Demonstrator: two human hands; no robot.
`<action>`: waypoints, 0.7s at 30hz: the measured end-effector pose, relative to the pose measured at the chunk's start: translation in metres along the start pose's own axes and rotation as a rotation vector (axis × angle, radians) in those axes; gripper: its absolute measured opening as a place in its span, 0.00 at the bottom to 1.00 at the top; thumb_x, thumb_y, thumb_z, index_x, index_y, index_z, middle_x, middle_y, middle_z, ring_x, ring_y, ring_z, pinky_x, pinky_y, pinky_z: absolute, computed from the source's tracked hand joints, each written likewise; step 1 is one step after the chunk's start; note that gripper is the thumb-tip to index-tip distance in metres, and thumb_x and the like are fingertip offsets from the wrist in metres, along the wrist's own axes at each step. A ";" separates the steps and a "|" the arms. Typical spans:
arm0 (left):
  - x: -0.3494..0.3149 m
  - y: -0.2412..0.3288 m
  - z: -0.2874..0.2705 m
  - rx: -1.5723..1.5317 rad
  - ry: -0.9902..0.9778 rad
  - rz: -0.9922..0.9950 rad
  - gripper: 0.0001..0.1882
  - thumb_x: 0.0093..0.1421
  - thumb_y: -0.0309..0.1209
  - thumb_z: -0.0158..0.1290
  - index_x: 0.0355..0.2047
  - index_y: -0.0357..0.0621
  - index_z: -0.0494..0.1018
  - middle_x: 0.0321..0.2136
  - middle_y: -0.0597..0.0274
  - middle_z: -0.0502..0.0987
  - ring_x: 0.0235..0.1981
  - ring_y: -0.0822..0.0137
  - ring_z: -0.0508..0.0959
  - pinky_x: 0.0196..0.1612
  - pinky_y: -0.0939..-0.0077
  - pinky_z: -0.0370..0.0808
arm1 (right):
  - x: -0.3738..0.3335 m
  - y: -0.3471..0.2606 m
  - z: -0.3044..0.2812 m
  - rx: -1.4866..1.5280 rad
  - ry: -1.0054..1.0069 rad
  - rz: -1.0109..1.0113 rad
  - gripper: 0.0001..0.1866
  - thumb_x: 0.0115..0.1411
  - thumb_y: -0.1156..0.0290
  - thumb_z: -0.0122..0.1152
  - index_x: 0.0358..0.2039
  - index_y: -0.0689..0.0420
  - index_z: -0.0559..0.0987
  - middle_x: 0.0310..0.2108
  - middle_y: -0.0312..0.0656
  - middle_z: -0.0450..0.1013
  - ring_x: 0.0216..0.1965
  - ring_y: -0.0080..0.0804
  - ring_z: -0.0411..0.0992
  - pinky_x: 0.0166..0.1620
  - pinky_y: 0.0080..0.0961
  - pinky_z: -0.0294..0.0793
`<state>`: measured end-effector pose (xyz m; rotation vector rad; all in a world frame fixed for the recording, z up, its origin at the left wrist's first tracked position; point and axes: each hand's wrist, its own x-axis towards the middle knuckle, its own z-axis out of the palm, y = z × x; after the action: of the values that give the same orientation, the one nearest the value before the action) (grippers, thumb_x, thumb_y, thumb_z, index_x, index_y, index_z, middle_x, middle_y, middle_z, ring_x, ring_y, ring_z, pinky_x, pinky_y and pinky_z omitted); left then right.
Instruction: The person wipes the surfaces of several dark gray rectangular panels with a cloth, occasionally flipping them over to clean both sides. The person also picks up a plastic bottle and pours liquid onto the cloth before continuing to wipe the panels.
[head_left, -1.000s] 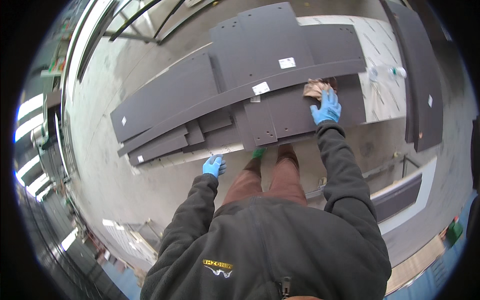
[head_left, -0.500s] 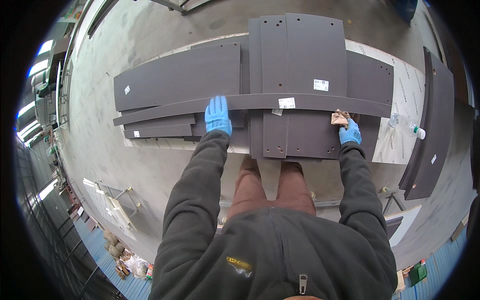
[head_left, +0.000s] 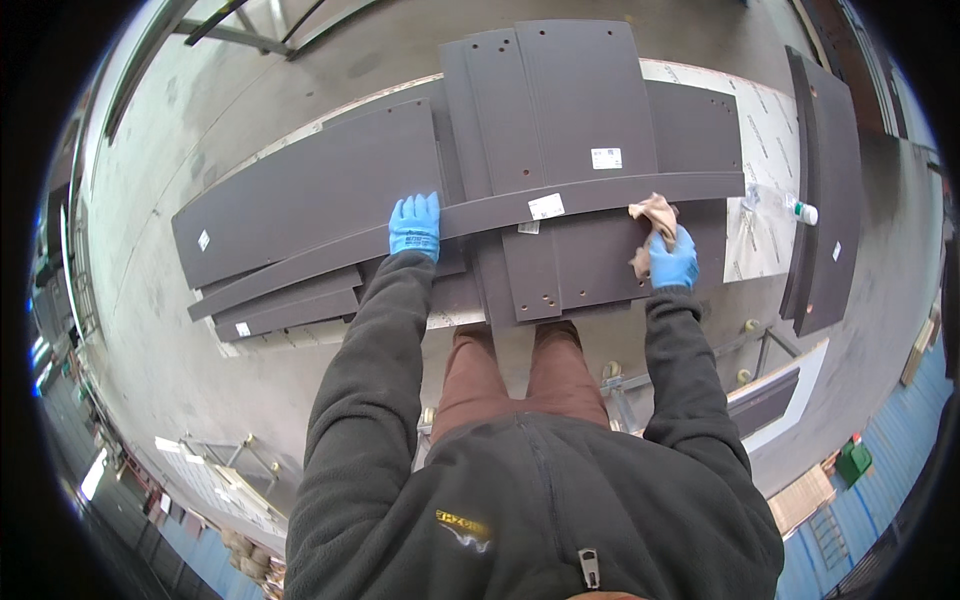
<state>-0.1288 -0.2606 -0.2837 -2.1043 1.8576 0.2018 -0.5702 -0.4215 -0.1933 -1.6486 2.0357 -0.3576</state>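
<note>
My left hand (head_left: 415,228), in a blue glove, lies across a long narrow dark-grey strip panel (head_left: 590,193). Its fingers point away from me over the strip, open and not visibly wrapped round it. My right hand (head_left: 673,262), gloved alike, is closed on a crumpled tan cloth (head_left: 657,212) near the strip's right part, and the cloth overlaps the strip's near edge. A white label (head_left: 546,206) sits mid-strip. The strip rests across wider dark-grey panels, among them a drilled panel (head_left: 585,100) and a left panel (head_left: 310,190).
White printed sheeting (head_left: 770,125) shows under the panels. A clear bottle with a white cap (head_left: 806,213) lies on its right part. More dark panels (head_left: 830,190) stand beyond it at the right. Wheeled metal frames (head_left: 625,395) are near my legs.
The whole view has shifted and turned slightly. The cloth in my right hand hangs more spread out, and that hand has moved a little closer to my left. My left hand stays on the strip.
</note>
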 end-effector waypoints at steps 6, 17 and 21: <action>0.005 0.000 0.013 -0.059 0.085 0.006 0.32 0.57 0.30 0.55 0.64 0.44 0.68 0.44 0.58 0.74 0.49 0.56 0.76 0.59 0.56 0.71 | -0.020 -0.112 0.073 -0.332 -0.337 -0.459 0.23 0.56 0.54 0.72 0.49 0.50 0.82 0.43 0.49 0.81 0.45 0.50 0.80 0.52 0.48 0.78; 0.007 -0.001 0.030 -0.238 0.359 0.047 0.24 0.54 0.25 0.54 0.53 0.46 0.72 0.43 0.57 0.75 0.48 0.53 0.75 0.57 0.52 0.70 | 0.041 -0.046 0.136 -0.290 -0.078 -0.826 0.29 0.62 0.51 0.61 0.62 0.46 0.77 0.74 0.46 0.59 0.74 0.55 0.55 0.73 0.62 0.50; 0.007 0.000 0.030 -0.221 0.361 0.057 0.27 0.52 0.25 0.55 0.55 0.45 0.71 0.46 0.55 0.73 0.50 0.50 0.74 0.57 0.51 0.70 | 0.142 0.030 0.078 -0.472 0.189 -0.656 0.29 0.61 0.56 0.60 0.63 0.48 0.76 0.72 0.47 0.63 0.73 0.50 0.59 0.72 0.58 0.54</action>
<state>-0.1247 -0.2567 -0.3141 -2.3648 2.1885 0.0424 -0.5749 -0.5440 -0.3038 -2.6638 1.7322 -0.2646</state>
